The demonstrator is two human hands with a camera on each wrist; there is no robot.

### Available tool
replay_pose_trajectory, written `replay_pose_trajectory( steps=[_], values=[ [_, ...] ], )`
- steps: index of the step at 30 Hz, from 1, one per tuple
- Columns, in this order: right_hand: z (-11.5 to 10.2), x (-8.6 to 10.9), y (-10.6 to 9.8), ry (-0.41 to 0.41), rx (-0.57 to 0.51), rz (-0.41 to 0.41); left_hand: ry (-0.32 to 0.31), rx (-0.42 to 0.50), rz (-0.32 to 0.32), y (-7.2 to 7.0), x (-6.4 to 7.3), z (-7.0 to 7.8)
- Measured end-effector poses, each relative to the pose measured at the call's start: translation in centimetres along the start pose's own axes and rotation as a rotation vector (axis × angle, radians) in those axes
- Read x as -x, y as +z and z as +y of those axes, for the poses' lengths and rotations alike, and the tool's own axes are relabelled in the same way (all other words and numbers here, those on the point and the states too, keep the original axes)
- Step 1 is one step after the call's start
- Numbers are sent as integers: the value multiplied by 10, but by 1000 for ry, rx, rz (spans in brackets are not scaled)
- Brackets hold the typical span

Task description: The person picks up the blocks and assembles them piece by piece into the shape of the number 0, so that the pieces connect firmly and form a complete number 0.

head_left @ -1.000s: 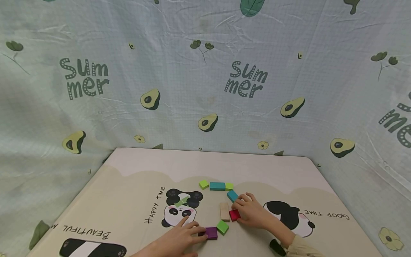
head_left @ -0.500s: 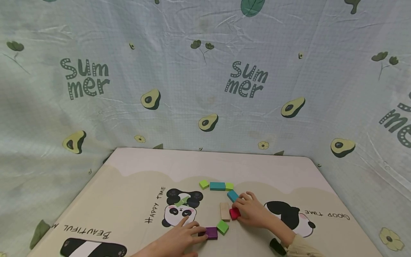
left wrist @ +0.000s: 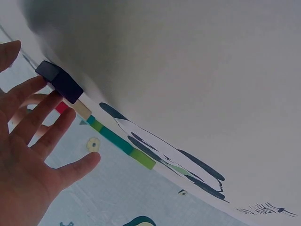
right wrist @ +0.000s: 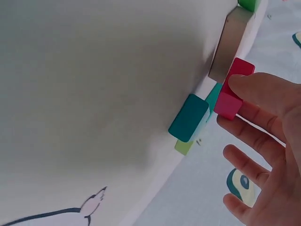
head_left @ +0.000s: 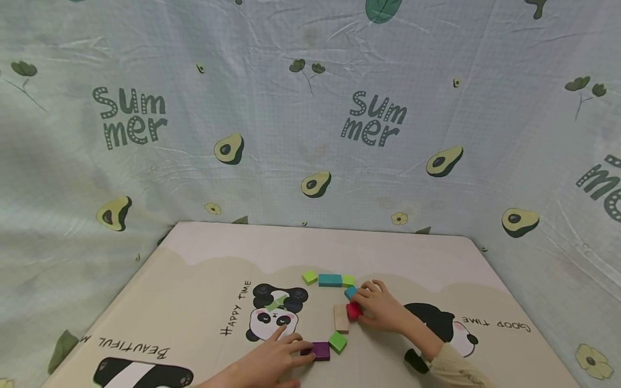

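A: Quick, the nearest hand?
B: Left hand point(head_left: 275, 360), the bottom edge cutting it off. Fingers are spreading loosely, tips touching the purple block point(head_left: 321, 351), not gripping. Left wrist view is showing it nearly black; one block or two, can't tell.
A: Next out?
B: Green block point(head_left: 338, 342), then the wooden block point(head_left: 341, 318). Right hand point(head_left: 383, 310) is pinching the red block point(head_left: 354, 311), thumb against fingers, just beside the wooden one. Lifted or resting on the counter point(head_left: 412, 250): can't tell.
A: Changing?
B: Red is shifting outward, from the wooden block's near half to its far half. Probably being repositioned, closing up on the teal block point(head_left: 350, 292).
A: Hidden?
B: Fingers are partly covering that teal one; contact with red is staying unclear. Farthest, a lime block point(head_left: 309, 277) is lying uncovered.
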State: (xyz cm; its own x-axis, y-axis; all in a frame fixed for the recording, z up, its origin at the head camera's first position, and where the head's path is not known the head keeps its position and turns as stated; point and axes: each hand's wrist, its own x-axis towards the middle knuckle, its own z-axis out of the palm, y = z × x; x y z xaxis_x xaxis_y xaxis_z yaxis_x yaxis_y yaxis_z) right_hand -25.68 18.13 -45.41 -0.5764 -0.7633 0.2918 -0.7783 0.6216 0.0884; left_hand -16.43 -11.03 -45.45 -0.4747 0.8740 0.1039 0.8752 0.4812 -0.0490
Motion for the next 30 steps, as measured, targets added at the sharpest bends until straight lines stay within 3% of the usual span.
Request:
replay_pose_trajectory(
  steps=[11, 25, 30],
  values=[
    [4, -12, 2, 36, 12, -27, -6, 8, -25, -1, -1, 0],
    [9, -34, 13, 15, 16, 35, -5, 8, -34, -4, -1, 1],
    [9, -39, 17, 25, -9, 13, -5, -11, -32, -5, -1, 1]
  ],
)
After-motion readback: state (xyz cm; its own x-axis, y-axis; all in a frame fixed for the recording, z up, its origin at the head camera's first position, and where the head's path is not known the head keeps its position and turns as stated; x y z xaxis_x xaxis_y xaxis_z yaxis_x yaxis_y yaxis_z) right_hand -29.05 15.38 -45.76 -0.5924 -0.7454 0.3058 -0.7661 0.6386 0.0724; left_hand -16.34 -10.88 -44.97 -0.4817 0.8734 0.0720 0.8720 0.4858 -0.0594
